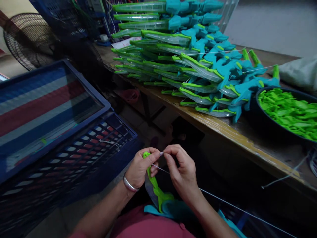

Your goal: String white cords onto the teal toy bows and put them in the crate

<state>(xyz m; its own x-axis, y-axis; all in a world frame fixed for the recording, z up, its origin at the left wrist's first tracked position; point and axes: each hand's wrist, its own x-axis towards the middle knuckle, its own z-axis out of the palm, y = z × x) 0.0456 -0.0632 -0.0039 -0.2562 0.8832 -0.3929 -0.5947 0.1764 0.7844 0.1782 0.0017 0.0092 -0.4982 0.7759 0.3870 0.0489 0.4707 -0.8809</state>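
Note:
My left hand (141, 168), with a silver bangle on the wrist, is closed around the green tip of a green and teal plastic toy (156, 190) that rests against my lap. My right hand (182, 172) pinches a thin white string (223, 200) right at that tip, thumb and forefinger pressed together beside my left fingertips. The string runs off to the lower right. Where the string's end goes into the toy is too small to make out.
A tall stack of the same green and teal toys (188, 59) lies on the wooden bench (247, 138) ahead. A black bowl (262, 122) of small green parts sits at right. A blue plastic crate (61, 132) stands at left, a fan (27, 39) behind it.

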